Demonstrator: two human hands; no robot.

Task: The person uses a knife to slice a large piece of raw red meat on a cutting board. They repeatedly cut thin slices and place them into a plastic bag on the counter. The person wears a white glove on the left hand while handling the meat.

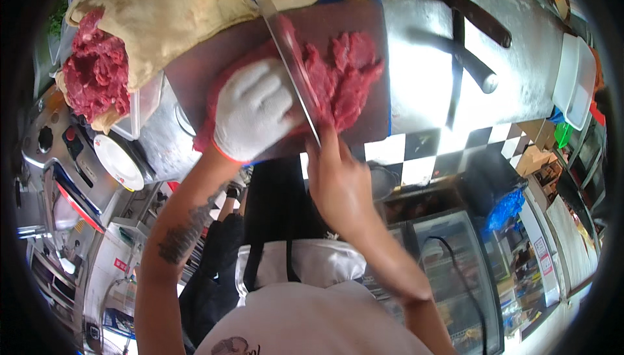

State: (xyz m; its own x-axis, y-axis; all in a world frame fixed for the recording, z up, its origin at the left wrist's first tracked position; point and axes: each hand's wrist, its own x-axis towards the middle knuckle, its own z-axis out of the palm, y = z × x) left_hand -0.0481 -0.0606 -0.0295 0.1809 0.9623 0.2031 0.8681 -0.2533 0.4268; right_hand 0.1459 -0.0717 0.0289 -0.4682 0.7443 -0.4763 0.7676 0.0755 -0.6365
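Note:
My left hand (256,109), in a white knitted glove, presses on a piece of raw red meat (211,97) lying on a dark cutting board (190,70). My bare right hand (339,174) is closed around the handle end of a long-bladed knife (291,60), its blade running along the gloved fingers. Right of the blade lie cut slices of red meat (358,70) on the board. The knife's handle is mostly hidden by my fingers, and the underside of my left hand cannot be seen.
Large pale slabs (185,9) lie across the board's far edge. More raw meat (97,72) sits at the far left, above a white plate (118,161). Dark-handled tools (470,14) lie on the metal table (419,23); a white tray (576,79) stands at the right.

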